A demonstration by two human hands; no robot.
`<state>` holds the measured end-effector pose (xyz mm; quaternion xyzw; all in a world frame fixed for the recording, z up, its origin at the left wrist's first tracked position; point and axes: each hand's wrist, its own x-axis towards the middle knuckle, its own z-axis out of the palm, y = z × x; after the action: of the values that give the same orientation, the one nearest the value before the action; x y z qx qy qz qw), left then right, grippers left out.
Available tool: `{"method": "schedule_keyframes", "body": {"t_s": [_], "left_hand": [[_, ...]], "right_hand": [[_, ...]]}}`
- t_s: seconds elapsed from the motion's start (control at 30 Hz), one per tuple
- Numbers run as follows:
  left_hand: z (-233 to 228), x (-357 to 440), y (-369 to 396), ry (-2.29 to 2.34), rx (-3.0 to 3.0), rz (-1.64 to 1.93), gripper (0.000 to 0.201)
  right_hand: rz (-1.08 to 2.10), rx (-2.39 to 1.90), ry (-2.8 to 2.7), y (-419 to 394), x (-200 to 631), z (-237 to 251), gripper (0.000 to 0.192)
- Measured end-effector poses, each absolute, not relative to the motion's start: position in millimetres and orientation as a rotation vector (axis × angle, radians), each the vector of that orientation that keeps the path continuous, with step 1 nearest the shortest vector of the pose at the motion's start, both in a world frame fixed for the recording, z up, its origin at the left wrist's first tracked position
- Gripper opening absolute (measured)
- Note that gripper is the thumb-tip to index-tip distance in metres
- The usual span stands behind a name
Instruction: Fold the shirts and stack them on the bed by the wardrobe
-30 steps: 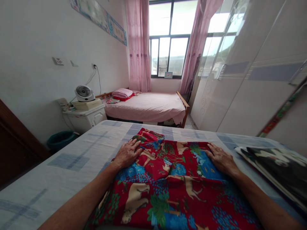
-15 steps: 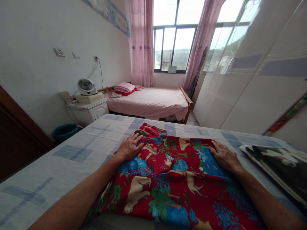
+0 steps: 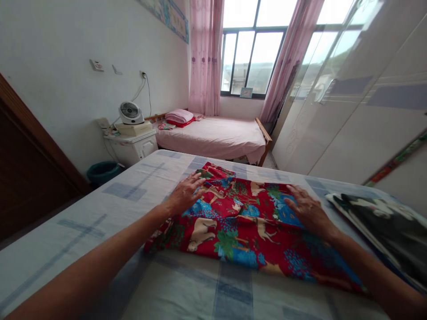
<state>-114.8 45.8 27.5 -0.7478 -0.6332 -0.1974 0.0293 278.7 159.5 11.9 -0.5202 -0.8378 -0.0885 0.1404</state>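
A red garment [image 3: 247,222] printed with animals, trees and blue patches lies folded on the bed in front of me. Its exact kind does not show. At its left edge is my left hand [image 3: 187,193], fingers stretched out at the cloth near a small folded-up part. My right hand [image 3: 308,211] is at the upper right edge, palm down with fingers spread. Neither hand grips the cloth. Under the garment the bed is covered by a white and blue patterned sheet [image 3: 233,293].
Dark folded fabric [image 3: 383,226] lies on the bed at the right. Beyond stand a second bed [image 3: 213,135] with a pink sheet, a nightstand [image 3: 133,149] carrying a fan [image 3: 130,113], and a teal bin [image 3: 103,173]. A glossy white wardrobe [image 3: 336,120] lines the right side.
The view has shifted, and the garment's near edge now shows with bare sheet in front of it. Both hands stay at the garment's sides; the right one looks more raised and spread.
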Motion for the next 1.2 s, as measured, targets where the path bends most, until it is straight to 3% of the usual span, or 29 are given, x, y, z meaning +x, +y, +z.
{"method": "schedule_keyframes", "body": {"t_s": [0.13,0.27,0.43,0.67,0.9,1.1,1.2], "left_hand": [[24,-90,-14,-1.754,-2.556,-0.573,0.044],[9,-95,-44,-1.920,-2.555,-0.449,0.050],[21,-125,-24,-2.146,-2.293,-0.580,0.044],[22,-123,21,-2.254,-1.976,-0.565,0.034],[3,-117,22,-2.012,-1.932,-0.484,0.030],[7,-116,27,-2.015,-2.062,-0.466,0.034],[5,-116,30,-2.045,-2.133,-0.570,0.038]], "right_hand": [[-0.063,-1.219,-2.658,96,266,1,0.053],[-0.091,-1.406,-2.611,88,300,-19,0.053],[-0.179,-1.622,-2.324,114,322,-5,0.048],[0.339,-1.265,-2.404,98,206,21,0.035],[0.112,-1.379,-2.201,84,154,-2,0.038],[0.229,-1.268,-2.240,85,157,-3,0.022],[0.284,-1.209,-2.244,87,157,-3,0.023]]}}
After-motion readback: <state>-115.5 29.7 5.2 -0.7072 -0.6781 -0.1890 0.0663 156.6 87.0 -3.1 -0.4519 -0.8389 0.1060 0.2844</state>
